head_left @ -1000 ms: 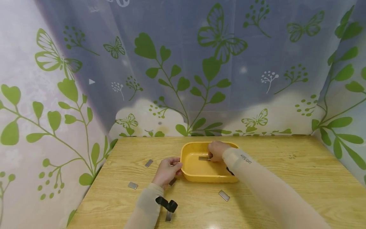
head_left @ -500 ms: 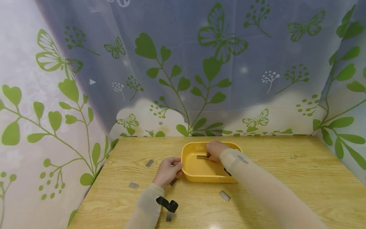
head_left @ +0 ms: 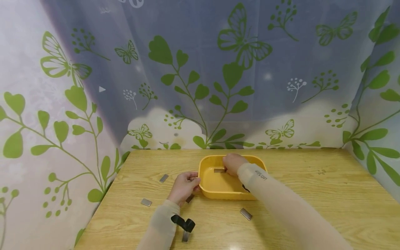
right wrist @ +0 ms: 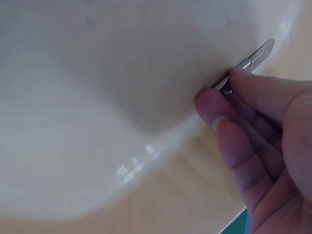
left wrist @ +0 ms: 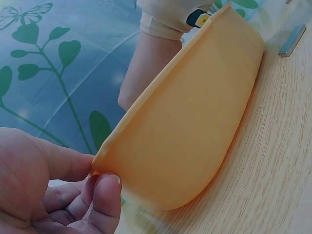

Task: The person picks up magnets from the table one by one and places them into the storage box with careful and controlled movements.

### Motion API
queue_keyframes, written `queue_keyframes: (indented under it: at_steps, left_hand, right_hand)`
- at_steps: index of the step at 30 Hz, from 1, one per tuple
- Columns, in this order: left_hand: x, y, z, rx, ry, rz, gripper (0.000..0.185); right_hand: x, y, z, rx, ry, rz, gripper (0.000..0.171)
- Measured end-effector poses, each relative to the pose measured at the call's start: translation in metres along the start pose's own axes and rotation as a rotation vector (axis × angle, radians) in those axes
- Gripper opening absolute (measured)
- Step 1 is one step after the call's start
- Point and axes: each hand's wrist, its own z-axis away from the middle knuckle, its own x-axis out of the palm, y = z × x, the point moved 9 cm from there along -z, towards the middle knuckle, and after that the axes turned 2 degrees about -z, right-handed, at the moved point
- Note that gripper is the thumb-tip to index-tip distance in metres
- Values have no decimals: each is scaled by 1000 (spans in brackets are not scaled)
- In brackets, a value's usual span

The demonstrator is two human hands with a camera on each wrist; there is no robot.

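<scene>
Nearest, four flat grey metal plates (head_left: 245,214) lie loose on the pale wooden table (head_left: 312,194) — not yet collected. Left hand (head_left: 183,187) pinches the yellow plastic tray (head_left: 218,185) by its rim; farther in, right hand (head_left: 232,164) — fingers clamped — holds one plate (head_left: 218,170) inside the tray.

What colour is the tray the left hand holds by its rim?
Yellow-orange tray, plain and unpatterned; the head view shows it best.
</scene>
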Motion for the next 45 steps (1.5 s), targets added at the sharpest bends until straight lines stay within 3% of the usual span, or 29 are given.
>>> queue_keyframes:
  at_steps: [3,10,20,26,32,37,42,45]
  left_hand:
    - [0,5,3,-3,-4,-5,33]
    - [1,36,27,13,-3,-23,32]
    - [1,2,1,9,1,3,33]
    - [2,1,0,22,1,5,33]
    - [1,6,3,17,-7,18,33]
    - [1,13,7,18,-16,9,33]
    - [2,6,3,22,-13,13,33]
    - [2,2,2,22,-4,14,33]
  right_hand:
    - [0,-1,-1,1,4,10,2]
    - [-3,-3,0,-8,22,10,15]
    - [-2,-1,1,-10,22,3,11]
    - [-8,2,4,-18,9,-77,29]
    - [-30,0,13,-50,51,-189,49]
    - [-51,-4,27,-95,86,-241,43]
    - [-69,-1,43,-103,119,-276,18]
    - [-82,6,56,-92,151,-276,14]
